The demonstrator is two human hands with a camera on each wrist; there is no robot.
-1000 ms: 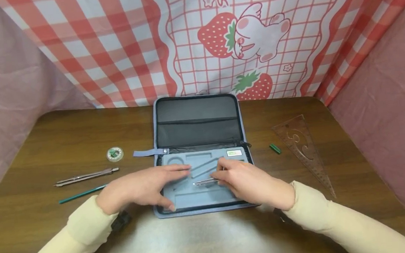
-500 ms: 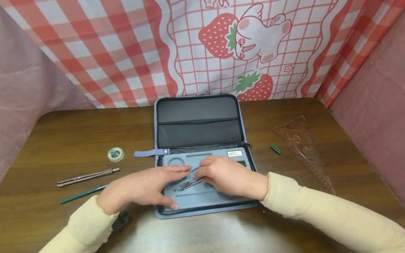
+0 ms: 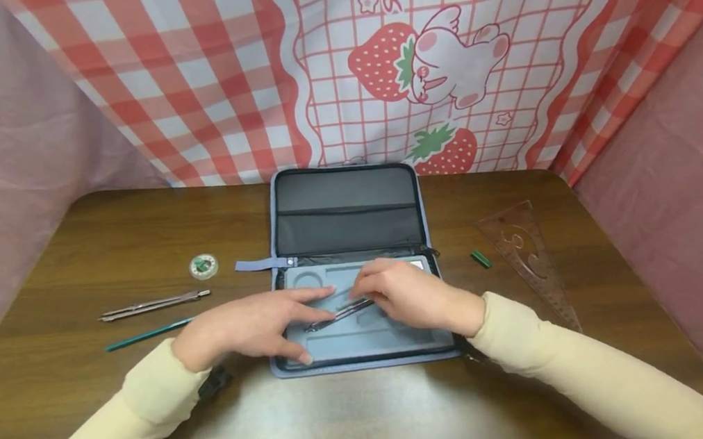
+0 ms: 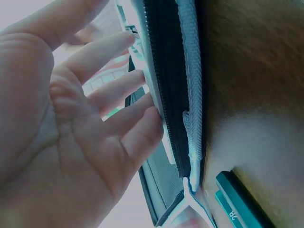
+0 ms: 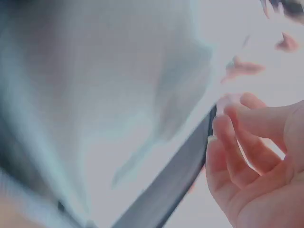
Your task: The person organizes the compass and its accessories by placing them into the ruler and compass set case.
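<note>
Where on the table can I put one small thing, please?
Bare table: in front of the open case, between the two sleeves; and beyond the round disc, toward the far left corner. Crowded: left of the case, by silver compass and pencil; over its tray, by left hand, right hand and metal tool.

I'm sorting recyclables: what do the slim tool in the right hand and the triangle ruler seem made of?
Slim tool: likely polished metal, judging by its silvery glints. Triangle ruler: probably smooth, clear plastic, since the brown table shows through.
</note>
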